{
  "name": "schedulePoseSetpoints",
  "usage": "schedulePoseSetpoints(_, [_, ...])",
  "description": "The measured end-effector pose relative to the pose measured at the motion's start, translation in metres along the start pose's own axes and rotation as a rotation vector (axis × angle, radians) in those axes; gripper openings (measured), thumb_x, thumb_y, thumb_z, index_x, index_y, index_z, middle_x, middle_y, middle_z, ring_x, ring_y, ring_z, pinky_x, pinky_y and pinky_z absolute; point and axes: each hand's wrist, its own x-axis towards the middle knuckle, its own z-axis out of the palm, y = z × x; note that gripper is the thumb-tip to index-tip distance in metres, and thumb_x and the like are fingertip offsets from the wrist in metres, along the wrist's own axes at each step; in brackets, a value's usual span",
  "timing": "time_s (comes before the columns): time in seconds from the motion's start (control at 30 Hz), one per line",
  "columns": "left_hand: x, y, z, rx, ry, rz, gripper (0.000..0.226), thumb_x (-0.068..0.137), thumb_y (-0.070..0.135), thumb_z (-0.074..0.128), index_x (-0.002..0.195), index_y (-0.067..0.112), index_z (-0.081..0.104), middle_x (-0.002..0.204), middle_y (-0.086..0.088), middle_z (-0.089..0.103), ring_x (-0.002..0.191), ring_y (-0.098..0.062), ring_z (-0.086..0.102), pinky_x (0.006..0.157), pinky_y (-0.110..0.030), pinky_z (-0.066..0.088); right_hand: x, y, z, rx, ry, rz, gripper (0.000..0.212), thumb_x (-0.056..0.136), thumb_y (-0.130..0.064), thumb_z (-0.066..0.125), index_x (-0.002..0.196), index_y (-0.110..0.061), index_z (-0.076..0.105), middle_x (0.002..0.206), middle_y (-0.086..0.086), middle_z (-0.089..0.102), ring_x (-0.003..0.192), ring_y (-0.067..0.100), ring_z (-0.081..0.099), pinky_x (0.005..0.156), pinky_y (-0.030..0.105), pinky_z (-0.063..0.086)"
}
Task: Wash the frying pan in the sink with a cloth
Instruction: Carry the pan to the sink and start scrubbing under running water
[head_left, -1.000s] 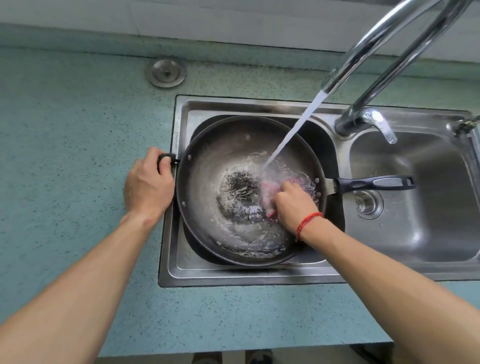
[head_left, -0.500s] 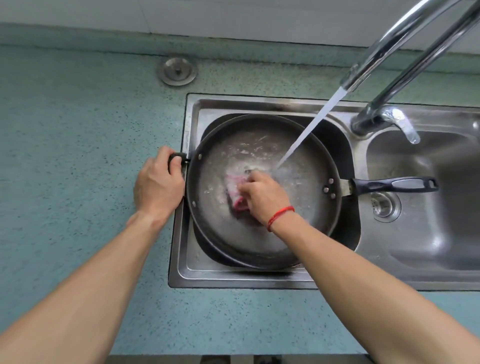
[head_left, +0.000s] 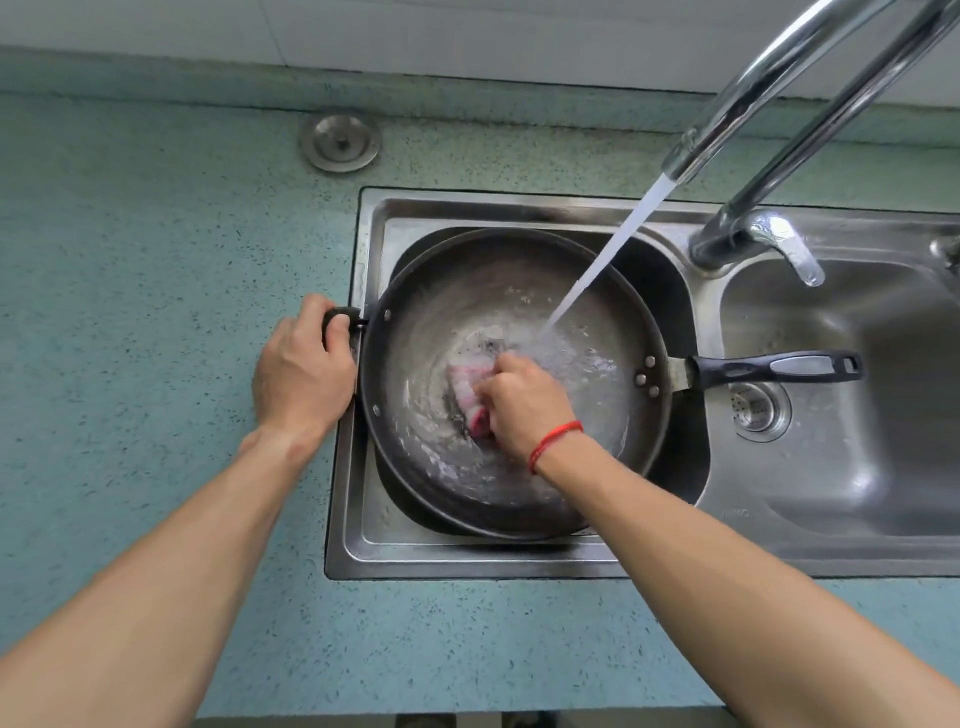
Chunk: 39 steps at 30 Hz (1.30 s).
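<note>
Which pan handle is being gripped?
The short loop handle on the frying pan's left rim; the left hand grips it. The long black handle over the right basin is untouched.

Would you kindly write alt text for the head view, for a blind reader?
The right hand presses a pink cloth inside a frying pan under running water in the sink, while the left hand grips the pan's small side handle.

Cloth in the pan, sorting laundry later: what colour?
The cloth is pink with pale stripes; head view.
</note>
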Motion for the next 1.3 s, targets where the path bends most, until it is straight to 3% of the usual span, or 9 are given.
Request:
schedulePoseSetpoints(0.17, [0.000, 0.001, -0.002, 0.000, 0.000, -0.008, 0.017, 0.102, 0.031, 0.042, 0.101, 0.017, 0.051, 0.088, -0.013, 0.060, 0.079, -0.031, 0.050, 0.065, -0.037, 0.034, 0.022, 0.014, -0.015, -0.053, 0.020, 0.105, 0.016, 0.091, -0.018, 0.060, 0.096, -0.011, 0.073, 0.088, 0.002, 0.050, 0.090, 0.029, 0.058, 0.078, 0.035, 0.053])
schedulePoseSetpoints(0.27, [-0.001, 0.001, -0.001, 0.002, 0.006, -0.012, 0.018, 0.102, 0.032, 0.042, 0.100, 0.017, 0.052, 0.088, -0.013, 0.060, 0.078, -0.031, 0.050, 0.065, -0.037, 0.034, 0.015, 0.031, -0.024, -0.121, 0.011, 0.162, 0.013, 0.087, -0.018, 0.064, 0.093, -0.009, 0.072, 0.095, 0.006, 0.058, 0.094, 0.032, 0.060, 0.076, 0.035, 0.053])
schedulePoseSetpoints(0.43, [-0.002, 0.003, -0.001, 0.003, 0.015, -0.026, 0.019, 0.102, 0.033, 0.041, 0.101, 0.017, 0.052, 0.088, -0.016, 0.060, 0.078, -0.033, 0.050, 0.063, -0.038, 0.036, -0.022, 0.038, -0.031, -0.182, -0.147, 0.225, 0.014, 0.088, -0.024, 0.068, 0.093, -0.012, 0.071, 0.091, 0.005, 0.058, 0.090, 0.028, 0.064, 0.078, 0.036, 0.055])
schedulePoseSetpoints(0.63, [-0.002, 0.005, -0.002, 0.023, 0.015, -0.015, 0.021, 0.102, 0.033, 0.040, 0.099, 0.015, 0.050, 0.088, -0.017, 0.060, 0.077, -0.032, 0.050, 0.061, -0.039, 0.035, -0.047, 0.007, -0.014, -0.188, -0.255, 0.106, 0.019, 0.085, -0.020, 0.063, 0.095, -0.005, 0.066, 0.093, 0.010, 0.064, 0.086, 0.030, 0.066, 0.074, 0.035, 0.053])
schedulePoseSetpoints(0.83, [-0.002, 0.006, -0.004, 0.015, 0.018, -0.024, 0.020, 0.102, 0.032, 0.040, 0.099, 0.015, 0.051, 0.089, -0.015, 0.061, 0.077, -0.032, 0.051, 0.061, -0.038, 0.035, -0.020, -0.035, 0.013, -0.059, -0.165, -0.082, 0.013, 0.064, -0.012, 0.077, 0.059, -0.005, 0.068, 0.066, 0.008, 0.058, 0.059, 0.029, 0.062, 0.050, 0.030, 0.053])
schedulePoseSetpoints(1.0, [-0.002, 0.005, -0.004, 0.010, 0.012, -0.014, 0.019, 0.102, 0.032, 0.040, 0.097, 0.016, 0.050, 0.086, -0.012, 0.060, 0.076, -0.030, 0.051, 0.061, -0.036, 0.034, 0.037, -0.030, 0.008, -0.013, -0.023, -0.076, 0.012, 0.083, -0.019, 0.068, 0.084, -0.010, 0.076, 0.093, 0.009, 0.060, 0.094, 0.027, 0.057, 0.073, 0.033, 0.049])
schedulePoseSetpoints(1.13, [-0.002, 0.005, -0.004, 0.006, 0.013, -0.015, 0.019, 0.102, 0.031, 0.041, 0.097, 0.016, 0.050, 0.086, -0.011, 0.059, 0.077, -0.030, 0.050, 0.062, -0.036, 0.033, 0.047, -0.007, 0.000, -0.100, 0.052, -0.027, 0.020, 0.090, -0.021, 0.057, 0.092, -0.010, 0.074, 0.102, 0.015, 0.058, 0.103, 0.034, 0.054, 0.083, 0.044, 0.050])
schedulePoseSetpoints(1.23, [-0.002, 0.006, -0.004, 0.004, 0.015, -0.011, 0.018, 0.102, 0.029, 0.042, 0.097, 0.015, 0.051, 0.084, -0.010, 0.057, 0.076, -0.028, 0.048, 0.063, -0.035, 0.030, 0.032, 0.006, -0.011, -0.209, 0.018, 0.093, 0.029, 0.098, -0.009, 0.044, 0.122, -0.004, 0.058, 0.123, 0.020, 0.050, 0.119, 0.037, 0.044, 0.092, 0.048, 0.048])
schedulePoseSetpoints(1.3, [-0.003, 0.005, -0.005, -0.001, 0.025, -0.006, 0.018, 0.102, 0.029, 0.042, 0.098, 0.015, 0.051, 0.084, -0.011, 0.057, 0.076, -0.028, 0.048, 0.063, -0.035, 0.031, 0.020, 0.018, -0.019, -0.215, -0.012, 0.194, 0.032, 0.097, -0.007, 0.044, 0.129, -0.002, 0.050, 0.128, 0.020, 0.047, 0.121, 0.037, 0.043, 0.089, 0.048, 0.050])
